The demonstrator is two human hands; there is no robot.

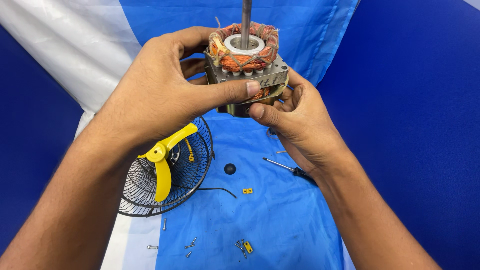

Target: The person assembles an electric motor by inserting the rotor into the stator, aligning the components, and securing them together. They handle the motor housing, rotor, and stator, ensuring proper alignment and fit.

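You hold a fan motor (247, 70) up in both hands, its steel shaft (246, 22) pointing straight up and out of view.

Your left hand (165, 85) wraps the motor's left side, thumb pressed flat across the grey metal core; your right hand (295, 117) closes on the lower right corner, thumb tip at the brass-coloured bottom plate. The long axis runs upright along the shaft, with orange copper windings tied in string ringing a white collar on top. Below, on the blue cloth (280, 220) over the counter, lie a black wire fan guard (190, 170) with a yellow blade (164, 160), a screwdriver (290, 169), a black cap (229, 169), small yellow clips (247, 191) and loose screws (190, 246).
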